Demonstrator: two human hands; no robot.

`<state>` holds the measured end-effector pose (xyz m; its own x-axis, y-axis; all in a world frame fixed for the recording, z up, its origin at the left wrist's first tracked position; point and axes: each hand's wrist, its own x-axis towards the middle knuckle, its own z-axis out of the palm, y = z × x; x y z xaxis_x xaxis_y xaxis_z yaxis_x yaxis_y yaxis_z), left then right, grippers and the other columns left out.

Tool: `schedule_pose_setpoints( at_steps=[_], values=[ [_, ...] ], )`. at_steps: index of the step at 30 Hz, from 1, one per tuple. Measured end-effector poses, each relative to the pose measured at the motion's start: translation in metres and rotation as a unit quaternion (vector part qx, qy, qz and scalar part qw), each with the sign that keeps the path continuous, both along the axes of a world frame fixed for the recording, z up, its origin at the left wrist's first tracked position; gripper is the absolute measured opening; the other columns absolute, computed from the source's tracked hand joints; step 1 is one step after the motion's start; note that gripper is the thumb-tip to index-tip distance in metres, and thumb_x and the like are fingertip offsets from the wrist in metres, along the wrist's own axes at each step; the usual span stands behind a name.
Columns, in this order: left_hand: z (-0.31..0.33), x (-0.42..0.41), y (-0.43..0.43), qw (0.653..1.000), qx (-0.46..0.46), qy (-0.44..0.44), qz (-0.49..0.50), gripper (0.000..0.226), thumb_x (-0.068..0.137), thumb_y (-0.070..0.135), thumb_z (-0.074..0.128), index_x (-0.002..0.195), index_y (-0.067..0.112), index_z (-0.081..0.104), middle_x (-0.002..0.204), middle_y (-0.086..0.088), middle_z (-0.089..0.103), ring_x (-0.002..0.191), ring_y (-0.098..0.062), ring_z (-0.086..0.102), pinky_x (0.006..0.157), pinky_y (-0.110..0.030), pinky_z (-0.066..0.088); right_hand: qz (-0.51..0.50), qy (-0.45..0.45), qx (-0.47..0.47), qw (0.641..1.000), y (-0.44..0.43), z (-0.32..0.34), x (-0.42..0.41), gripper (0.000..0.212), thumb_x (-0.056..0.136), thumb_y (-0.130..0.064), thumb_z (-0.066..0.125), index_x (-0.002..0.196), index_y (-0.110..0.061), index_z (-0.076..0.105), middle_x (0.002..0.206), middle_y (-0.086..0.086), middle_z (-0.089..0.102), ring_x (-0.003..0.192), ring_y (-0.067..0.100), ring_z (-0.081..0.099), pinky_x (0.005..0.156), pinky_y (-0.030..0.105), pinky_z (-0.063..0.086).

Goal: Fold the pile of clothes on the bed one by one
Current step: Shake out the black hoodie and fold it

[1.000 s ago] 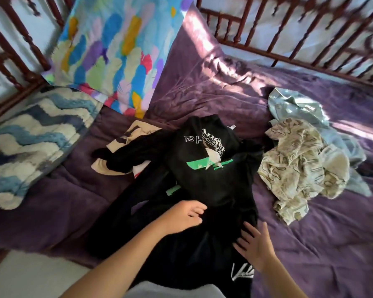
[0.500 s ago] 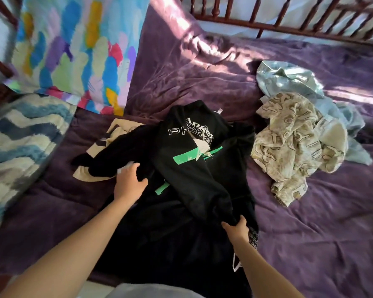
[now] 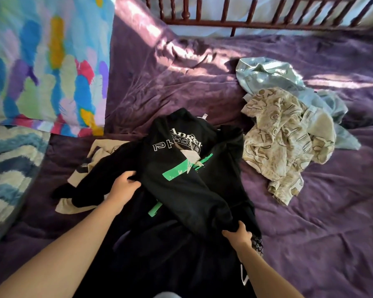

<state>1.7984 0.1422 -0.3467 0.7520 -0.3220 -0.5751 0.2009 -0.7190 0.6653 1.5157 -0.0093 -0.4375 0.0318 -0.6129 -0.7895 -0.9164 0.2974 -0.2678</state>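
- Now the left hand [image 3: 125, 186] and right hand [image 3: 237, 234], flat before, each clutch the black top [image 3: 181, 168] near the front edge of the bed [image 3: 310, 233].
- Folding probably begins; the fingertips are partly hidden.

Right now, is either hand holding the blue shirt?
No, the left hand and right hand both grip the black top; the blue shirt lies untouched.

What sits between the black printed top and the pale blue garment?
Head view: a crumpled beige patterned garment, between the black printed top and the pale blue garment, overlapping the latter.
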Motion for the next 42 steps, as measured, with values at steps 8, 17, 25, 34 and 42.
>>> schedule_pose_setpoints(
  at_steps=[8,17,25,34,42],
  values=[
    [0.001,0.000,-0.001,0.998,-0.012,0.014,-0.054,0.066,0.088,0.006,0.059,0.145,0.017,0.028,0.123,-0.015,0.055,0.108,-0.028,0.057,0.096,-0.037,0.044,-0.147,-0.134,0.016,0.980,0.022,-0.003,0.026,0.035,0.078,-0.001,0.065,0.112,0.000,0.056,0.081,0.010,0.060,0.071,0.023,0.057,0.061,0.028,0.048],
    [0.006,0.026,0.012,0.985,0.057,-0.113,-0.114,0.057,0.083,0.002,0.064,0.135,0.016,0.046,0.097,-0.014,0.059,0.094,-0.032,0.059,0.087,-0.041,0.047,-0.406,-0.350,0.026,0.844,-0.009,0.096,-0.015,0.005,0.088,-0.005,0.056,0.087,-0.007,0.061,0.064,0.007,0.068,0.062,0.024,0.064,0.047,0.026,0.052],
    [0.003,0.033,0.023,0.963,0.192,-0.158,-0.103,0.050,0.090,0.007,0.044,0.139,0.020,0.040,0.135,-0.017,0.045,0.115,-0.039,0.048,0.085,-0.044,0.044,-0.329,-0.234,-0.029,0.914,-0.001,0.082,-0.057,0.054,0.083,0.012,0.057,0.129,-0.012,0.041,0.093,0.019,0.057,0.060,0.026,0.057,0.036,0.025,0.049],
    [0.004,-0.004,0.005,0.733,0.312,-0.327,-0.509,0.062,0.098,0.025,0.036,0.150,0.029,0.004,0.158,-0.004,-0.006,0.145,-0.026,-0.007,0.115,-0.046,0.010,0.277,0.015,-0.215,0.936,0.049,0.058,-0.020,0.061,0.086,-0.021,0.053,0.144,-0.020,0.033,0.149,0.016,0.028,0.132,0.035,0.035,0.105,0.040,0.035],
    [-0.011,-0.030,0.009,0.662,0.288,-0.217,-0.657,0.042,0.097,0.025,0.033,0.138,0.025,0.040,0.138,0.001,0.048,0.131,-0.020,0.039,0.115,-0.046,0.012,0.464,0.208,0.039,0.860,0.052,0.039,-0.045,0.054,0.091,-0.030,0.043,0.144,-0.025,0.031,0.151,0.009,0.024,0.139,0.032,0.022,0.112,0.047,0.022]
  ],
)
